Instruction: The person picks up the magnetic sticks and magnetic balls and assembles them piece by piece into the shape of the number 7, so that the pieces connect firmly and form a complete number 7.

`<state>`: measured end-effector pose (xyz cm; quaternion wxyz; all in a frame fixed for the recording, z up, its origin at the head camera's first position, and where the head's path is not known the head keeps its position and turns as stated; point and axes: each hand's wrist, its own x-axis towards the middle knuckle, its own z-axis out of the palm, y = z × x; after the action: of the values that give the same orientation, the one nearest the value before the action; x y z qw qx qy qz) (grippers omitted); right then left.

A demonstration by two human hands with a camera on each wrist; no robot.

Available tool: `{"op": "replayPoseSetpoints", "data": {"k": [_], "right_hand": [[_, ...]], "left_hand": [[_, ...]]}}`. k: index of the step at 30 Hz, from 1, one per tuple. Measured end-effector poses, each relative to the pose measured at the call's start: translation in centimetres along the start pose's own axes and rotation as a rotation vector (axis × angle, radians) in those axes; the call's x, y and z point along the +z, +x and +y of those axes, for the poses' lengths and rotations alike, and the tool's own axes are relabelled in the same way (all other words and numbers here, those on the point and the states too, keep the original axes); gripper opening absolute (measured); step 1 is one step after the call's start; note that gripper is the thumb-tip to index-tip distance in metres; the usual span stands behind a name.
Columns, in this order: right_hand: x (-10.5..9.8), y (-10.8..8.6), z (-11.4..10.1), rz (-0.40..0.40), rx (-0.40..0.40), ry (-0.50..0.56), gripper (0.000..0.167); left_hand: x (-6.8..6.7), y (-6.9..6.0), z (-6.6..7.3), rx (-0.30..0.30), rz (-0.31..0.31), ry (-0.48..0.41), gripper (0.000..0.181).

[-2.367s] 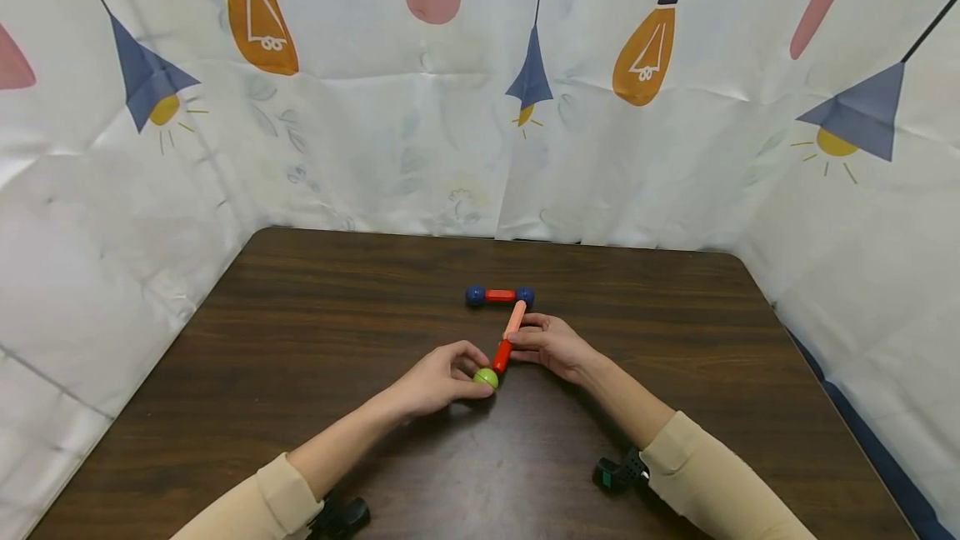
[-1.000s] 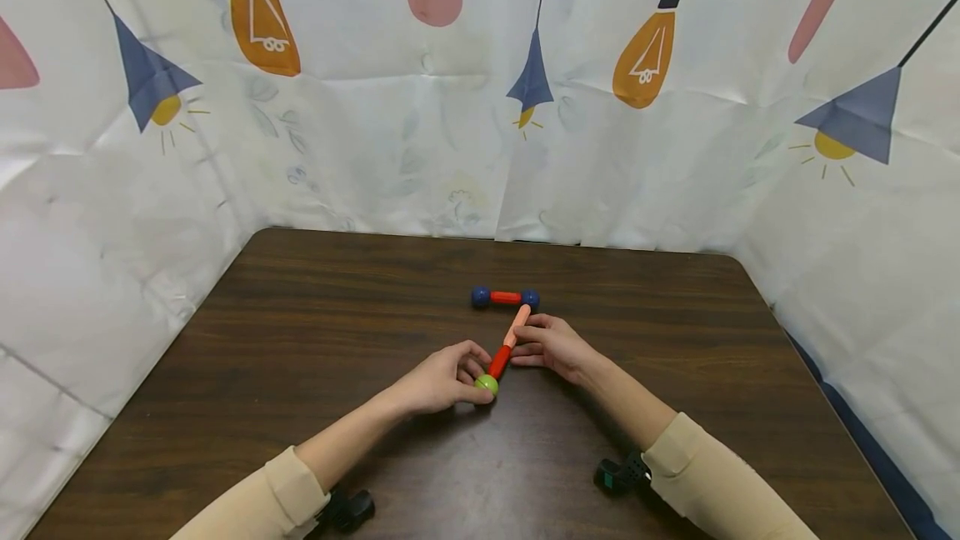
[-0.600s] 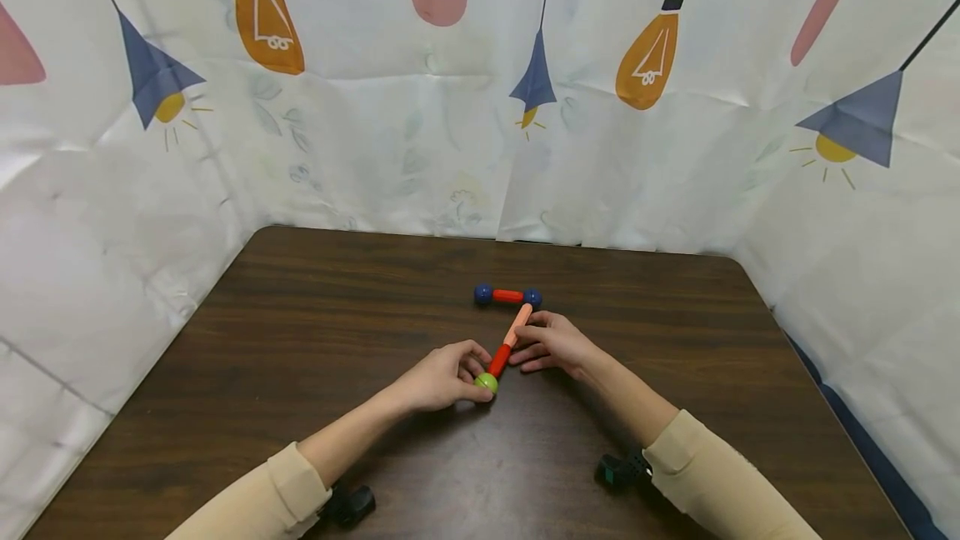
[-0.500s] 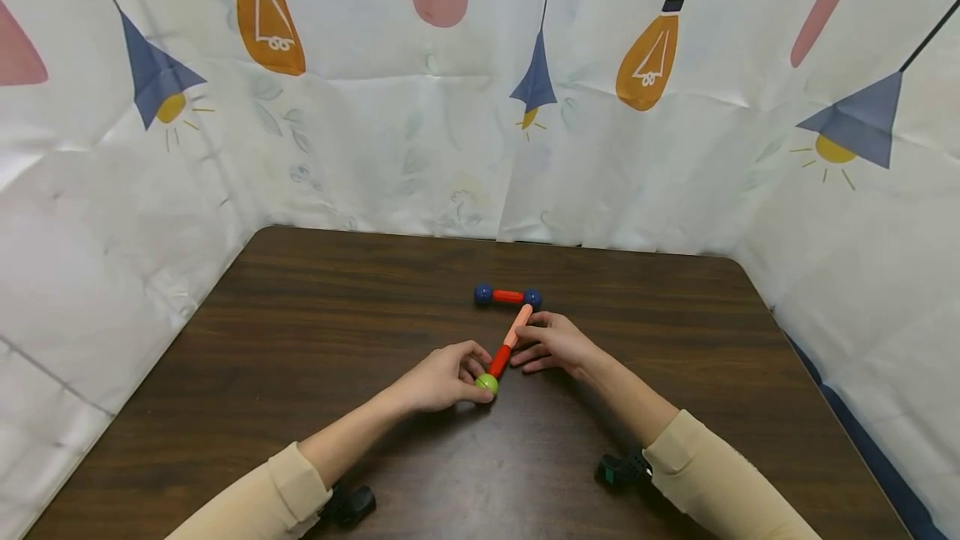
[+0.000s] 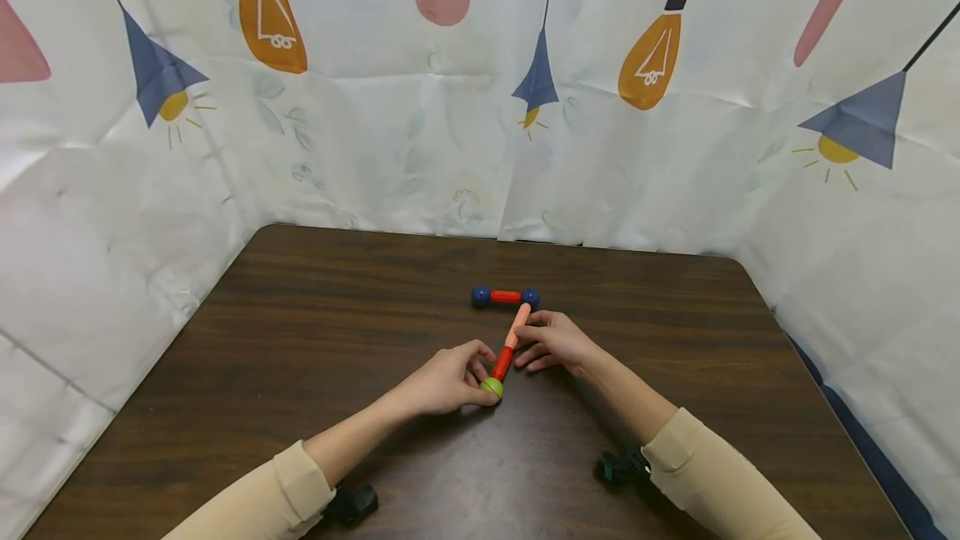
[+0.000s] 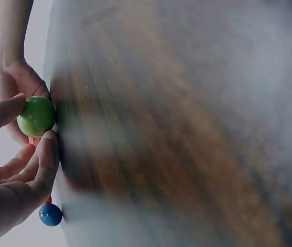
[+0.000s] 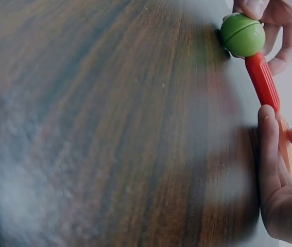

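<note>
In the head view, my left hand (image 5: 452,377) pinches a green ball (image 5: 492,387) between thumb and fingers, low over the table. The ball touches the near end of a red magnetic rod (image 5: 502,363). This rod runs end to end into a pale orange rod (image 5: 518,325), which my right hand (image 5: 558,343) pinches from the right. The orange rod's far tip meets a blue ball (image 5: 530,297). A shorter-looking red rod (image 5: 506,297) joins that ball to another blue ball (image 5: 481,296). The right wrist view shows the green ball (image 7: 243,35) against the ribbed red rod (image 7: 262,81).
A dark wood-grain table (image 5: 337,298) lies under everything. White curtain (image 5: 360,148) printed with lamps and bulbs hangs behind and at both sides. Black wrist devices (image 5: 354,507) sit below both cuffs.
Since the earliest frame, the green ball and the red rod's near end have come together in line. The rods shifted slightly; the left hand has lately moved a little right with the ball.
</note>
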<state>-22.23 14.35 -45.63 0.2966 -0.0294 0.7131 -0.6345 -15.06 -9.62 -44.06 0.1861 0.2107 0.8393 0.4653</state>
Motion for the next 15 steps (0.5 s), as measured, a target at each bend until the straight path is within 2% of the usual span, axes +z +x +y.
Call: {"op": "replayPoseSetpoints", "data": {"k": [15], "right_hand": [[-0.54, -0.27, -0.06, -0.002, -0.004, -0.035, 0.033]], "left_hand": [[0.07, 0.05, 0.16, -0.001, -0.011, 0.025, 0.047]]}}
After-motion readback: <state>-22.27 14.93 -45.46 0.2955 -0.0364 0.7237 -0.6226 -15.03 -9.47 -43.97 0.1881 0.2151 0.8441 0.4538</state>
